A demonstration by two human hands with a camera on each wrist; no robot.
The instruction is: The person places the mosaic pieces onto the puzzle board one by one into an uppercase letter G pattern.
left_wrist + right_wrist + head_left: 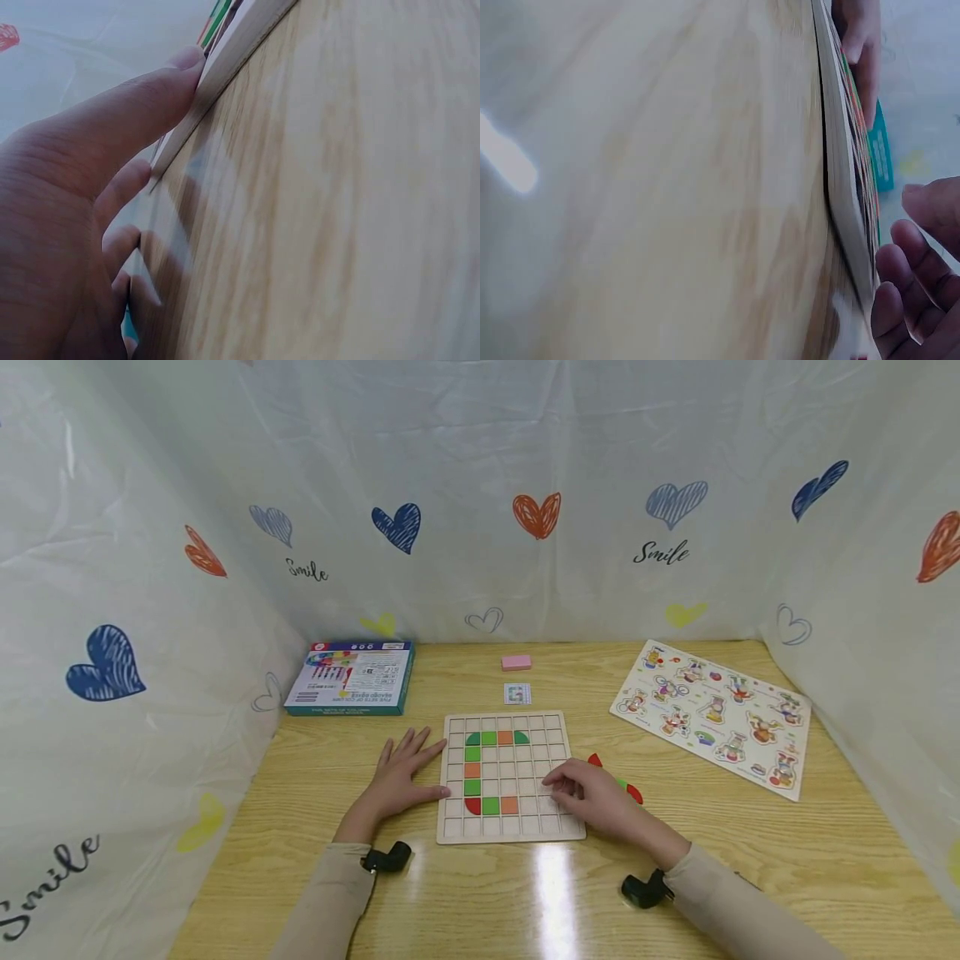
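A wooden grid board [498,827] lies on the table with green, orange and red pieces in a C-like shape: squares such as a green square [491,806] and quarter-round corners such as a red corner [473,806]. My left hand [393,787] rests at the board's left side, fingers spread; its thumb [161,94] touches the board's edge. Over the right part of the board is my right hand [600,797], fingers loosely bent. In the right wrist view its thumb [934,206] stands apart from the fingers, with nothing visible between them. Loose red pieces [634,793] lie partly hidden behind this hand.
Behind the board lie a small pattern card [517,694] and a pink block [516,662]. A blue-green box [348,681] is at the back left. At the right lies a picture puzzle board [712,718]. A white curtain with hearts [480,485] surrounds the table.
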